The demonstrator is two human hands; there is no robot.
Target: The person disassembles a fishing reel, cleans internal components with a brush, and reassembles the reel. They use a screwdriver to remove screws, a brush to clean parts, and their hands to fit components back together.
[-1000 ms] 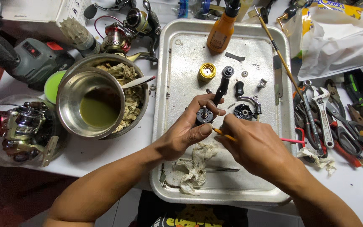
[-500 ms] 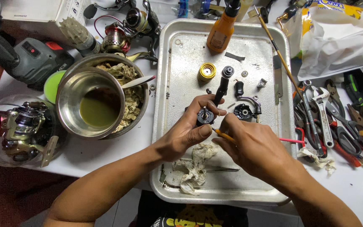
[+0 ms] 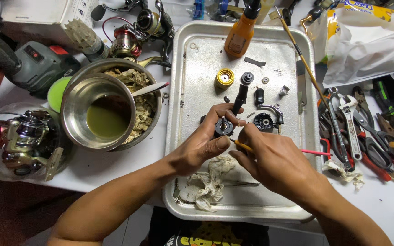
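From the head camera, looking straight down: the left hand (image 3: pixel 208 143) pinches a small black round reel part with a bright metal pin at its centre (image 3: pixel 224 127), thumb and fingers closed around its rim, held just above the dented silver metal tray (image 3: pixel 188 91) on the white counter (image 3: pixel 115 166). The right hand (image 3: pixel 274 161) is closed narrowly on a thin yellow-tipped tool (image 3: pixel 244 146), whose point reaches toward the underside of the black part — whether it touches is hidden by the fingers.

To do this well, it seems wise to keep the part low over the tray so anything that drops lands there, to brace the two hands against each other, and to work the tip with light pressure only.

Loose on the tray lie a yellow ribbed spool (image 3: pixel 224 78), a black handle shaft (image 3: pixel 241 93), a black rotor piece (image 3: pixel 266 122), and a crumpled grey rag (image 3: pixel 210 184) — the rag just below the hands. An orange plastic bottle (image 3: pixel 239 36) stands at the tray's far edge. To the left sits a steel bowl of greenish liquid (image 3: pixel 99 114); to the right, a scatter of wrenches and pliers (image 3: pixel 361 132).
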